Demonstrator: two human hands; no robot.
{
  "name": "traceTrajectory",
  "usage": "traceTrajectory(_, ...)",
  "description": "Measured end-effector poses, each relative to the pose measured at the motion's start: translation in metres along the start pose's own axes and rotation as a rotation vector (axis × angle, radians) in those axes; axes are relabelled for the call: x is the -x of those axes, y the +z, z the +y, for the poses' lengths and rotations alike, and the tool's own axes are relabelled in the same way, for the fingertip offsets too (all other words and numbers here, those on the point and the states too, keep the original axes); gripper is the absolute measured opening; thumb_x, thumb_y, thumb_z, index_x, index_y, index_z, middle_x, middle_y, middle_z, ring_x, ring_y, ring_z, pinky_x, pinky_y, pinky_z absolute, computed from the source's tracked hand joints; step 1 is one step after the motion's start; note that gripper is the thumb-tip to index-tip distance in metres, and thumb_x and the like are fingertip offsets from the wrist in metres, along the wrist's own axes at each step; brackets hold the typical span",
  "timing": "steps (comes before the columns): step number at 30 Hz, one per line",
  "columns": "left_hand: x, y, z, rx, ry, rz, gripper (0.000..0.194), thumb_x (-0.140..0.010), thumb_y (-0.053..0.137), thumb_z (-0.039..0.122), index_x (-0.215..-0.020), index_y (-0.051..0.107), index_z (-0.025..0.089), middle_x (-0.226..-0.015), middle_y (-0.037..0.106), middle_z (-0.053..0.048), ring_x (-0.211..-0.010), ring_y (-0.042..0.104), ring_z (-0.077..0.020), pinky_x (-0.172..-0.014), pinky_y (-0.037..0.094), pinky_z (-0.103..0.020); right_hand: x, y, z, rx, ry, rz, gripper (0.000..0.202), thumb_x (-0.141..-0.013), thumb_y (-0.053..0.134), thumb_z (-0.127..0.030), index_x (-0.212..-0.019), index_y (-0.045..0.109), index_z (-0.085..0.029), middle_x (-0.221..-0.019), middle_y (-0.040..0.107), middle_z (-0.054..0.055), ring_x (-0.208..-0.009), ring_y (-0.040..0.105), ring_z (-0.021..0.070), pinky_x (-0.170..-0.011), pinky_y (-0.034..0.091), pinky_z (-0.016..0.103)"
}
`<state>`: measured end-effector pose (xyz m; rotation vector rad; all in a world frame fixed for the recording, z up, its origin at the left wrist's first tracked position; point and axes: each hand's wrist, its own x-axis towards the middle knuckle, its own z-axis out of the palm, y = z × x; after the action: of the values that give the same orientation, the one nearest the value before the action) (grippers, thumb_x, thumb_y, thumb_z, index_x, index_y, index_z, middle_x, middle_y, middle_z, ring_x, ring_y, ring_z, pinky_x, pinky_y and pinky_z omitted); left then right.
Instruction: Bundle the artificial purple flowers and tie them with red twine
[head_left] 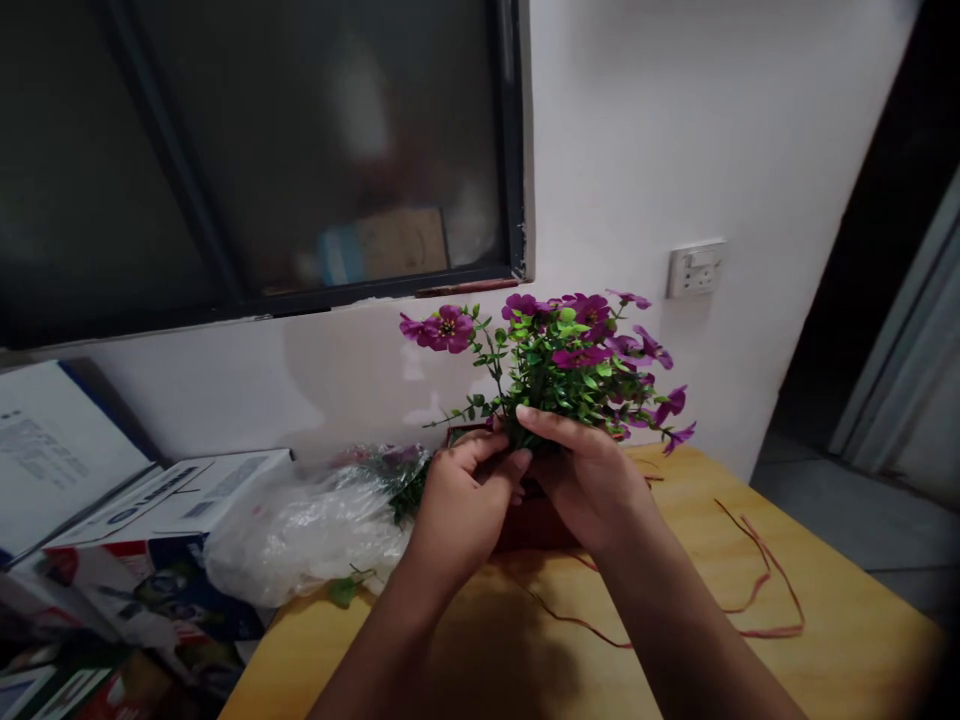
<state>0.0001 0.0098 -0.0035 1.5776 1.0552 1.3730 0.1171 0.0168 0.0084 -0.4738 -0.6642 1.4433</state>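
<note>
From the head camera, the wooden table [825, 620] stands against a white wall [637, 150], its right edge dropping away toward a dark doorway; the tabletop in front of the hands lies open, crossed only by thin red strings [757, 590]. To the left, a crumpled clear plastic bag [300, 540] lies just beside the hands, and printed boxes [150, 520] crowd that side. The bunch of purple flowers [570, 370] stands upright near the table's back edge, over a dark red pot [532, 520] mostly hidden behind the hands. The left hand [457, 510] curls its fingers against the stems at the base. The right hand [585, 480] wraps around the greenery's base, fingers closed on it.
</note>
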Motion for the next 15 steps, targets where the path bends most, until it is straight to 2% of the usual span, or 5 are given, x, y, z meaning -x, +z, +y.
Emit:
traceTrajectory(4, -0.002, 0.002, -0.006, -0.131, 0.102, 0.015, 0.021, -0.082, 0.066, 0.029, -0.097, 0.077, 0.018, -0.102, 0.072, -0.007, -0.081, 0.065, -0.0182, -0.071, 0.053, -0.026, -0.003, -0.001, -0.005, -0.019, 0.012, -0.010, 0.022, -0.053, 0.086, -0.019, -0.071, 0.073, -0.016, -0.079, 0.073, 0.003, -0.078, 0.065, 0.0185, -0.064, 0.052, 0.027)
traceTrajectory(7, -0.003, 0.005, -0.004, -0.253, 0.120, 0.041, 0.015, -0.083, 0.066, 0.030, -0.087, 0.074, 0.018, -0.090, 0.072, -0.006, -0.077, 0.064, -0.0181, -0.070, 0.049, -0.026, -0.006, -0.005, -0.012, -0.025, -0.084, -0.026, 0.025, -0.055, 0.086, -0.019, -0.076, 0.073, -0.016, -0.080, 0.073, 0.002, -0.076, 0.065, 0.0178, -0.067, 0.052, 0.028)
traceTrajectory(11, -0.001, 0.008, -0.001, -0.318, 0.066, 0.047, 0.014, -0.083, 0.065, 0.031, -0.086, 0.071, 0.019, -0.071, 0.067, -0.002, -0.064, 0.060, -0.0167, -0.065, 0.046, -0.027, -0.006, -0.008, -0.015, -0.038, -0.178, -0.026, 0.025, -0.057, 0.085, -0.017, -0.079, 0.072, -0.020, -0.086, 0.073, -0.001, -0.077, 0.064, 0.0165, -0.068, 0.051, 0.027)
traceTrajectory(15, 0.000, 0.006, -0.005, -0.367, 0.145, 0.012, 0.016, -0.087, 0.059, 0.031, -0.076, 0.066, 0.021, -0.080, 0.067, -0.003, -0.076, 0.060, -0.0184, -0.073, 0.044, -0.029, -0.006, -0.004, -0.006, -0.090, -0.161, 0.030, 0.026, -0.055, 0.085, -0.018, -0.077, 0.071, -0.021, -0.084, 0.073, -0.002, -0.074, 0.064, 0.0180, -0.064, 0.050, 0.030)
